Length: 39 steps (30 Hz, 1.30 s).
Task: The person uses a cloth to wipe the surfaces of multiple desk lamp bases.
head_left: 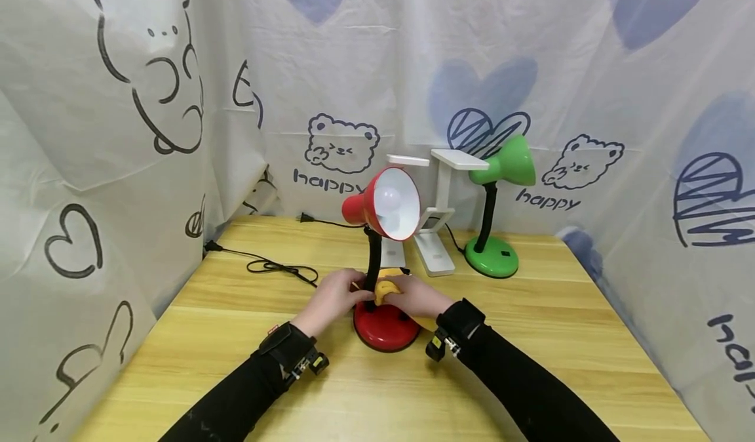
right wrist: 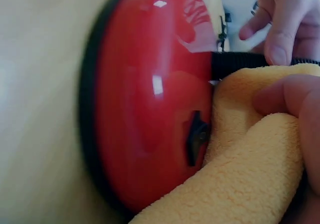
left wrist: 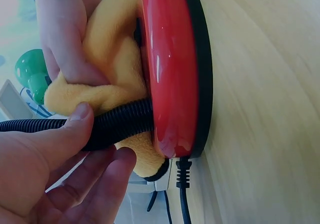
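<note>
A red desk lamp (head_left: 386,329) stands upright on the table, its round shade tilted to the right. My left hand (head_left: 336,294) pinches the black ribbed gooseneck (left wrist: 120,121) just above the base, thumb on one side and fingers on the other. In my right hand (head_left: 415,296) is a bunched yellow cloth (right wrist: 245,179), which lies against the neck and the top of the red base. The right wrist view shows a black switch (right wrist: 196,138) on the base beside the cloth. Part of the right hand is hidden by folds of cloth.
Behind the red lamp stand white desk lamps (head_left: 435,255), and a green desk lamp (head_left: 492,258) is at the back right. A black power cord with plug (head_left: 274,266) lies at the left. Patterned white curtains hang behind the wooden table (head_left: 354,396).
</note>
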### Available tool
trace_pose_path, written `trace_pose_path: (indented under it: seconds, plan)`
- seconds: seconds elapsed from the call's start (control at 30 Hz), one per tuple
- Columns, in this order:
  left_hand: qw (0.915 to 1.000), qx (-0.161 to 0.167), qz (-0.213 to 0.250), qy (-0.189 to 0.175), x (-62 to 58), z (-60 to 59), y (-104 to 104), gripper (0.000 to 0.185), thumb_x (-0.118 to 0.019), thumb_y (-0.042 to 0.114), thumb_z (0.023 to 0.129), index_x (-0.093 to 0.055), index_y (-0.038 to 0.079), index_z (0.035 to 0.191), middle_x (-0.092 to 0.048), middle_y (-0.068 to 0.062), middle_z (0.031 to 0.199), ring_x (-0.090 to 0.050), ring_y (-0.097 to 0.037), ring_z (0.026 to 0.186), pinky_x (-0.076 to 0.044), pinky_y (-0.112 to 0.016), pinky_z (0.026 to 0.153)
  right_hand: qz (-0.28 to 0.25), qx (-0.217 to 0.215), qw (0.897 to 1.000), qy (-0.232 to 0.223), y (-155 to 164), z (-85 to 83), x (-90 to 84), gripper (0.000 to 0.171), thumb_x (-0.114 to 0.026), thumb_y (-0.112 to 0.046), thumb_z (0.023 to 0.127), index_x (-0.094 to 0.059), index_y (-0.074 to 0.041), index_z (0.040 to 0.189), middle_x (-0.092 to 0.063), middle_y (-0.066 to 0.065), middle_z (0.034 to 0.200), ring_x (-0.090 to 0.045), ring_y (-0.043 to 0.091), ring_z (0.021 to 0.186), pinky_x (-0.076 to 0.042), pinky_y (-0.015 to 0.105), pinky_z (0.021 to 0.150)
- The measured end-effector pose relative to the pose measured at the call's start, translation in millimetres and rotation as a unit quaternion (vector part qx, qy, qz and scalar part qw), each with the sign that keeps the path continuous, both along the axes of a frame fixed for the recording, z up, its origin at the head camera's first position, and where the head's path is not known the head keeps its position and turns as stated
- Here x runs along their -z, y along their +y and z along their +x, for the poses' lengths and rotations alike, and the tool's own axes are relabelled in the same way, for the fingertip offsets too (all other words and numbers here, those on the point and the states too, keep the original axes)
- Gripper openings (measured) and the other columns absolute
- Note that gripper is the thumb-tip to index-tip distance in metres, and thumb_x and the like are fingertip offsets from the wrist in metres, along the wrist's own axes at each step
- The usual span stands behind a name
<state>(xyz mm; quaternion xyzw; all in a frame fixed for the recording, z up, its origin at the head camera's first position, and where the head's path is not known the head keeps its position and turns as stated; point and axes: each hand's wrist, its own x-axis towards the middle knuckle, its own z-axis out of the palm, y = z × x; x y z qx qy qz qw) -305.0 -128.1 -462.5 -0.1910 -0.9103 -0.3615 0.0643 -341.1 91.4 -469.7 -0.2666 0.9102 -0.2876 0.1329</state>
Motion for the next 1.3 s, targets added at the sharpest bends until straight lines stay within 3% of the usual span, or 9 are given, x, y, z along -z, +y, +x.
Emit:
trace_pose_path:
  seconds: [0.17,0.33,0.5,0.7,0.87,0.97,1.13,1.3]
  plan:
    - [0.9998,0.008,0.006,-0.015,3.0,0.3,-1,0.008,-0.08,0.028,0.089,-0.078,0.023,0.095,-0.074,0.009,0.089,-0.058,-0.007,0.071,-0.045,-0.023,0.063,-0.018,0.003,0.999,-0.029,0,-4.9,2.1,0.013,-0.059,-0.03,0.098,-0.067,-0.026,0.108,-0.064,-0.002,0.096,-0.059,0.016,0.086,-0.046,0.033,0.08]
    - [0.9998,0.011,-0.005,-0.017,6.9,0.8,0,0.006,-0.078,0.03,0.09,-0.077,0.024,0.089,-0.069,0.012,0.077,-0.053,-0.006,0.062,-0.041,-0.022,0.057,-0.04,-0.005,0.998,-0.04,12,2.4,5.7,0.016,-0.058,-0.028,0.101,-0.067,-0.021,0.113,-0.064,-0.004,0.092,-0.059,0.014,0.084,-0.047,0.033,0.083]
    - [0.9998,0.007,-0.007,-0.016,7.9,0.9,-1,0.007,-0.079,0.03,0.09,-0.075,0.026,0.085,-0.068,0.011,0.074,-0.051,-0.006,0.06,-0.04,-0.022,0.057,-0.066,0.004,0.997,-0.047,34,11.8,7.3,0.023,-0.054,-0.025,0.105,-0.064,-0.012,0.121,-0.059,0.0,0.086,-0.055,0.013,0.072,-0.047,0.031,0.075]
    - [0.9998,0.006,-0.003,-0.021,6.8,1.1,-3,0.009,-0.079,0.029,0.09,-0.075,0.025,0.083,-0.07,0.0,0.071,-0.044,-0.006,0.055,-0.033,-0.022,0.054,-0.067,0.046,0.996,-0.044,60,43.5,3.1,0.015,-0.056,-0.025,0.104,-0.065,-0.013,0.107,-0.051,-0.001,0.074,-0.047,0.011,0.059,-0.043,0.026,0.057]
    - [0.9997,0.001,-0.001,-0.026,4.1,1.4,-3,0.009,-0.079,0.028,0.089,-0.075,0.025,0.082,-0.07,-0.002,0.07,-0.042,-0.006,0.053,-0.032,-0.022,0.053,-0.061,0.052,0.996,-0.047,71,74.0,-6.9,0.016,-0.055,-0.027,0.105,-0.064,-0.014,0.1,-0.048,-0.002,0.069,-0.045,0.009,0.054,-0.041,0.025,0.051]
    - [0.9996,-0.002,-0.003,-0.026,1.7,0.8,-2,0.009,-0.079,0.028,0.089,-0.076,0.024,0.082,-0.069,-0.001,0.07,-0.043,-0.007,0.054,-0.032,-0.022,0.054,-0.062,0.057,0.995,-0.058,73,83.6,-12.4,0.018,-0.053,-0.027,0.105,-0.062,-0.013,0.097,-0.046,-0.002,0.068,-0.044,0.01,0.054,-0.04,0.025,0.051]
    - [0.9995,-0.001,-0.003,-0.03,0.0,-1.2,-1,0.009,-0.08,0.029,0.088,-0.076,0.025,0.081,-0.071,-0.002,0.071,-0.043,-0.007,0.056,-0.031,-0.022,0.055,-0.077,0.068,0.993,-0.061,66,79.9,-15.0,0.02,-0.052,-0.025,0.106,-0.061,-0.01,0.098,-0.046,-0.001,0.07,-0.046,0.011,0.059,-0.041,0.025,0.056]
    - [0.9997,0.002,0.001,-0.026,0.9,-2.4,-1,0.011,-0.081,0.029,0.088,-0.075,0.025,0.079,-0.068,0.002,0.067,-0.041,-0.006,0.056,-0.029,-0.021,0.055,-0.105,0.064,0.991,-0.055,49,61.5,-13.6,0.025,-0.05,-0.023,0.106,-0.063,-0.009,0.123,-0.057,0.004,0.087,-0.053,0.014,0.073,-0.045,0.027,0.067]
